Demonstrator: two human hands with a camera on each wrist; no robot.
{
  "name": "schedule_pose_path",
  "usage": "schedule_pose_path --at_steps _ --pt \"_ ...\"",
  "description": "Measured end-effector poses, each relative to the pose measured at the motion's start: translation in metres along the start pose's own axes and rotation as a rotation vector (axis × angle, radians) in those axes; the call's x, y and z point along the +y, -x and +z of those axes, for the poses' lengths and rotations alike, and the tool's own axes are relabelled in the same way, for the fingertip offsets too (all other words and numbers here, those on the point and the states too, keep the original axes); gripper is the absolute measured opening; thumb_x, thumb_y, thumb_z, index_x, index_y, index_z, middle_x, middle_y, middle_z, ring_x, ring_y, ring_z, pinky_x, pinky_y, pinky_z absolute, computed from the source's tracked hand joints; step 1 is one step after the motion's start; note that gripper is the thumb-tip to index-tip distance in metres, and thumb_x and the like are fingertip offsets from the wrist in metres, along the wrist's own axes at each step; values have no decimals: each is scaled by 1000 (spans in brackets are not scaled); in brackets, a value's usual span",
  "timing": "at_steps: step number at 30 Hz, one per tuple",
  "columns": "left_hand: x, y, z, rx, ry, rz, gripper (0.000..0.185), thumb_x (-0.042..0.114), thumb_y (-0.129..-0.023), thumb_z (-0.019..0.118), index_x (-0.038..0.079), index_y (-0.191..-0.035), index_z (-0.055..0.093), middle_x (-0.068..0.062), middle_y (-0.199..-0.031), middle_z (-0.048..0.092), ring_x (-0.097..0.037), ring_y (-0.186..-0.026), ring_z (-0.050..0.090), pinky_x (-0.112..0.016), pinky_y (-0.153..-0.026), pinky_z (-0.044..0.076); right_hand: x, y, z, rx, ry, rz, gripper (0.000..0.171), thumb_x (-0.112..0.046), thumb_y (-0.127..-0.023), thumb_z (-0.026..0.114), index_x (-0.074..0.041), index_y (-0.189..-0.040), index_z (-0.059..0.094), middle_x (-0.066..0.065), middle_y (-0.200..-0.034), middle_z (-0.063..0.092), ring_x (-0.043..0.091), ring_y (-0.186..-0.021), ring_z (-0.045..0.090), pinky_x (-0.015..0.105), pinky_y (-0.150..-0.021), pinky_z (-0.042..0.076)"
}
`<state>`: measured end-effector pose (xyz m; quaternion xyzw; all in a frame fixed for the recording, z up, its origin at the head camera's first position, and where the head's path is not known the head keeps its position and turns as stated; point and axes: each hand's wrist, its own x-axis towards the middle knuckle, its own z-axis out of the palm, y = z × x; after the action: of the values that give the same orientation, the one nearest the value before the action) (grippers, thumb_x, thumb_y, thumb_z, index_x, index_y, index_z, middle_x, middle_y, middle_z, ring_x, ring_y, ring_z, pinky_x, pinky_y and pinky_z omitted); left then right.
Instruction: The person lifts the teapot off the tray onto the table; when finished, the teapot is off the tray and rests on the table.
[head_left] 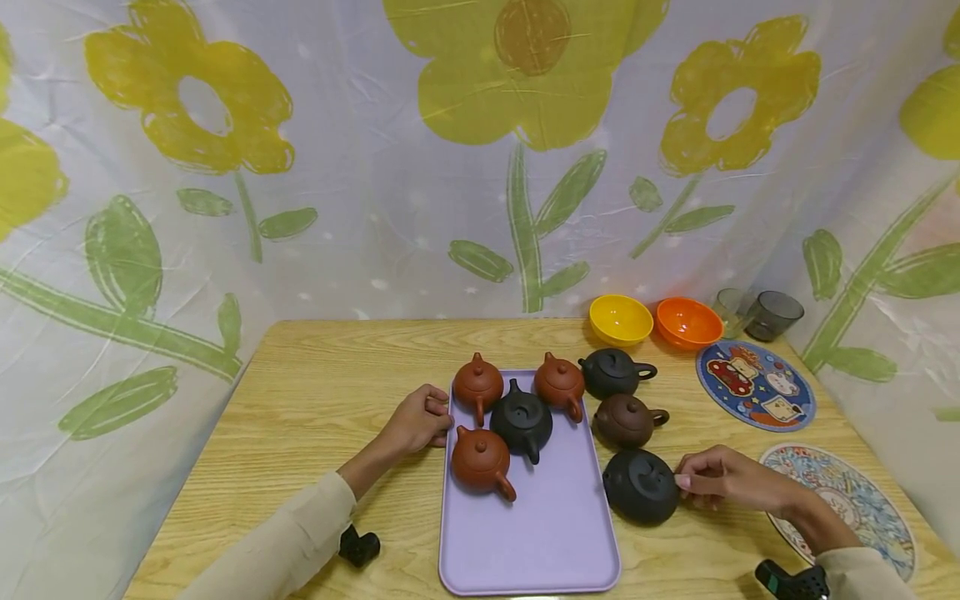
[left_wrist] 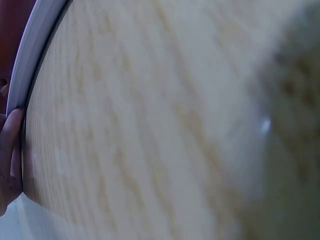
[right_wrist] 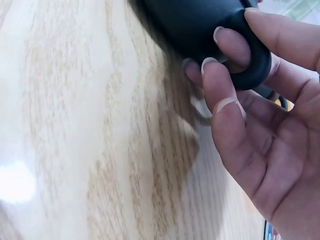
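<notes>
My right hand [head_left: 731, 482] holds a black teapot [head_left: 642, 487] by its handle, just right of the tray. In the right wrist view, a finger of that hand [right_wrist: 270, 125] goes through the loop of the handle [right_wrist: 260, 65] and the thumb presses on top. At the upper left edge of the lilac tray [head_left: 540, 542], my left hand [head_left: 422, 419] grips the rim; its fingers show at the rim in the left wrist view. On the tray sit three reddish-brown teapots [head_left: 480, 460] and another black teapot [head_left: 521, 421].
Right of the tray stand a dark brown teapot [head_left: 624, 421] and a further black teapot [head_left: 611, 372]. Behind them are a yellow bowl [head_left: 621, 321], an orange bowl [head_left: 689, 323] and two glasses [head_left: 775, 315]. A blue round mat [head_left: 757, 385] and a patterned round mat [head_left: 862, 500] lie at the right.
</notes>
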<state>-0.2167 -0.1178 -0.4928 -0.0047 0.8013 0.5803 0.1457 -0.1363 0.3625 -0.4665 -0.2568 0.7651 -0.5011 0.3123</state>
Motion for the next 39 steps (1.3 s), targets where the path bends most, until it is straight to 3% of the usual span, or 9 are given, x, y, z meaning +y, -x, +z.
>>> schedule_pose_path --at_steps 17,25,27,30,34,39 --pt "-3 0 1 3 -5 11 34 -6 -87 66 -3 -119 54 -12 -97 56 -19 -74 62 -33 -59 64 -5 2 -1 89 38 117 27 -17 -106 50 2 -96 67 27 -79 57 23 -64 55 28 -51 51" --pt "-3 0 1 0 -15 17 35 -5 -88 66 -3 -121 54 -14 -99 57 -19 -75 62 -34 -59 64 -7 5 2 122 31 139 27 -16 -105 51 5 -96 66 30 -74 50 27 -56 46 29 -47 46" --pt "-1 0 0 0 -14 18 35 -5 -88 66 -3 -121 54 -14 -99 58 -19 -74 62 -34 -59 64 -8 6 2 154 59 154 25 -18 -104 53 3 -99 67 23 -74 55 23 -56 49 27 -47 47" --pt "-1 0 0 0 -18 17 35 -5 -88 66 -3 -120 54 -15 -99 58 -19 -74 62 -34 -59 64 -8 9 1 220 106 178 23 -19 -103 55 -1 -105 68 14 -86 63 20 -60 55 27 -49 49" --pt "-1 -1 1 5 -12 15 34 -6 -87 65 -3 -119 54 -14 -99 58 -18 -73 62 -33 -59 64 -17 13 -1 328 144 214 26 -24 -103 56 -2 -113 66 13 -96 63 26 -64 58 31 -50 48" --pt "-2 -1 1 2 -14 21 34 -7 -88 64 -4 -120 53 -15 -99 58 -18 -73 63 -34 -59 64 -37 10 4 461 186 193 30 -26 -103 57 1 -116 64 15 -91 61 28 -66 58 33 -53 49"
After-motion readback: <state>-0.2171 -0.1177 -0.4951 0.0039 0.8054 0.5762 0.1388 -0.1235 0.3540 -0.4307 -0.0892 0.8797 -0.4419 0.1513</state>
